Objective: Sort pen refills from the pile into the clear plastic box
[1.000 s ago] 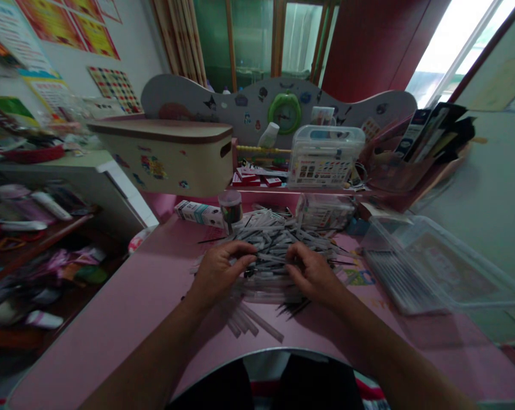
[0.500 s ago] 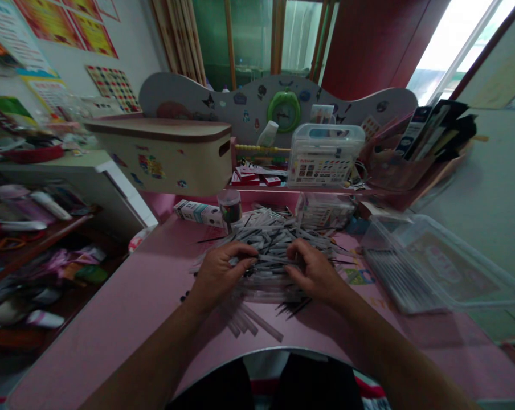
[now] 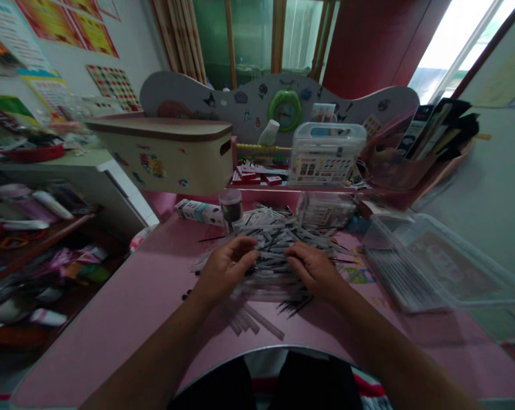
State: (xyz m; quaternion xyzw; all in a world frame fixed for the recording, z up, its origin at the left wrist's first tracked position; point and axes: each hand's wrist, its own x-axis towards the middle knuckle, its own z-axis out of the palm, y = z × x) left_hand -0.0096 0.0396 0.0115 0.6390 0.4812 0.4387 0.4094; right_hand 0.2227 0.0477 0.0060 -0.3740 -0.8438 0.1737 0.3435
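- One left hand (image 3: 225, 270): fingers curled, thumb and forefinger tips apart; cannot tell whether a piece is gripped
- Right hand (image 3: 315, 270): fingers bent, thumb close to forefinger; grip likewise cannot be told
- Pile of thin pale tubes (image 3: 278, 236): between and beyond the hands, on the pink worktop (image 3: 133, 319)
- Loose clear tubes (image 3: 264, 324): fanned out on the near side of the hands, between the forearms
- Dark thin sticks (image 3: 295, 307): just on the near side of the right hand
- Clear jar (image 3: 231, 208): upright beyond the left hand, beside a printed carton (image 3: 201, 213)
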